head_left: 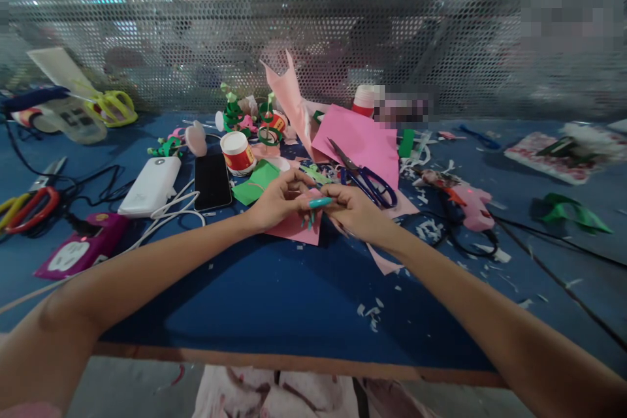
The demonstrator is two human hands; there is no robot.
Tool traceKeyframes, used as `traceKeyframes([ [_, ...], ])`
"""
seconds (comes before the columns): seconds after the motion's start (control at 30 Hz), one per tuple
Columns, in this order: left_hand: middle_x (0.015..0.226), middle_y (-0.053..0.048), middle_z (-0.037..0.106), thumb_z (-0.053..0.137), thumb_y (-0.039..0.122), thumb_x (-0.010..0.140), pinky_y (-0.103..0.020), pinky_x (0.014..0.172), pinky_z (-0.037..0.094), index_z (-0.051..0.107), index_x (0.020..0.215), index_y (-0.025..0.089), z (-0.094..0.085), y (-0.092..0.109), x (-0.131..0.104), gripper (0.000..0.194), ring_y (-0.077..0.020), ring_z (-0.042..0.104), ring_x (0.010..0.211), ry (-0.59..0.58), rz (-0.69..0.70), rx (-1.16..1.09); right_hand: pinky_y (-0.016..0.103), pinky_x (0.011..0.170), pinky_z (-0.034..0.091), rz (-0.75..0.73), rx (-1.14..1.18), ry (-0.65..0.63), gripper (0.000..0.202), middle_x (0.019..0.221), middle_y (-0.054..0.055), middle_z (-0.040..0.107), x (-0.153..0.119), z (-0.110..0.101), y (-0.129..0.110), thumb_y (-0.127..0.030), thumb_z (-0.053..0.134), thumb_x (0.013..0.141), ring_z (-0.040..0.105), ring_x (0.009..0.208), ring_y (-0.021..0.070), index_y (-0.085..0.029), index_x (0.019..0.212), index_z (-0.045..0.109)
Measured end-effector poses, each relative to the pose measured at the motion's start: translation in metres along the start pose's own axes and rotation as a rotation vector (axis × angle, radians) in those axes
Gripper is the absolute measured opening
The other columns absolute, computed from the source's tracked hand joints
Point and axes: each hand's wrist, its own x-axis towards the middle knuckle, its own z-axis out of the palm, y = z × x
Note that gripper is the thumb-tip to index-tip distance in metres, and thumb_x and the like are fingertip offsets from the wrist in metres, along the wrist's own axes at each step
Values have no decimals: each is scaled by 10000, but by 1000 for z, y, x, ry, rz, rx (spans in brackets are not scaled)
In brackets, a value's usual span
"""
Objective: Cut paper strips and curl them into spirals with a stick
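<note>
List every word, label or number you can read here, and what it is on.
None can be read.
Red-and-white cup: label print too blurred.
Pink box: white marking, no legible text.
Printed sheet at far right: too blurred.
Phone: screen dark.

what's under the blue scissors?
The blue scissors lie on a pink paper sheet, which rests on the blue table. Whatever lies beneath that sheet is covered; green scraps poke out beside it.

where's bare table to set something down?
Free: the blue table between the forearms, from the near edge up to the pink paper under the left hand and right hand. Crowded: phone, power bank, blue scissors, glue gun.
</note>
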Motion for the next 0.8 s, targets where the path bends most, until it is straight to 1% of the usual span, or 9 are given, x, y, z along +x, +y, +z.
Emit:
traceKeyframes([
  [0.07,606,46,586,745,292,584,-194,460,482,455,869,154,0,1,0,429,-77,576,446,4,10,4,203,393,301,5,17,31,181,509,-33,513,0,0,-3,-313,586,729,423,410,63,-160,648,536],
  [0.13,588,52,582,747,277,580,-195,457,481,455,879,152,0,2,0,436,-81,576,440,5,25,13,202,386,284,14,14,52,228,538,-25,522,0,1,-6,-349,612,711,411,416,57,-159,627,519],
  [0.27,567,54,577,752,254,571,-187,455,478,461,891,145,-1,2,0,446,-83,577,438,30,52,36,204,349,229,39,-5,56,277,424,-71,390,0,1,-10,-402,602,722,333,359,49,-174,608,495],
  [0.37,556,59,571,762,266,557,-179,444,471,457,891,149,-2,2,0,468,-74,562,422,31,56,44,203,345,230,30,-5,52,307,421,-71,375,0,1,-11,-438,599,717,339,364,51,-180,594,487],
  [0.43,560,59,563,751,318,574,-180,437,468,454,892,152,-2,1,0,466,-73,557,421,28,53,30,201,345,238,23,0,54,323,429,-67,384,-1,1,-10,-458,603,706,356,373,54,-183,592,480],
  [0.53,605,45,563,664,461,648,-199,439,478,439,872,167,-3,-1,0,432,-88,576,462,48,67,-17,200,349,266,41,6,68,316,444,-60,407,-1,2,-9,-460,607,702,394,393,64,-182,615,486],
  [0.6,597,41,561,604,512,687,-216,415,474,415,822,183,-3,-3,-1,403,-103,579,455,16,62,-39,200,365,306,47,13,76,292,472,-47,444,-1,3,-7,-440,614,701,441,430,76,-179,633,502],
  [0.73,483,27,547,560,519,723,-214,326,415,429,731,168,-4,-4,0,374,-120,542,358,-127,-101,15,221,489,434,19,66,25,245,596,-4,563,0,7,-3,-399,635,687,546,566,107,-169,657,555],
  [0.8,457,11,549,569,518,717,-196,311,391,459,700,146,-4,-1,0,388,-113,531,341,-169,-197,75,239,527,463,12,96,-27,233,596,-4,576,1,8,-3,-391,642,682,548,555,107,-167,669,579],
])
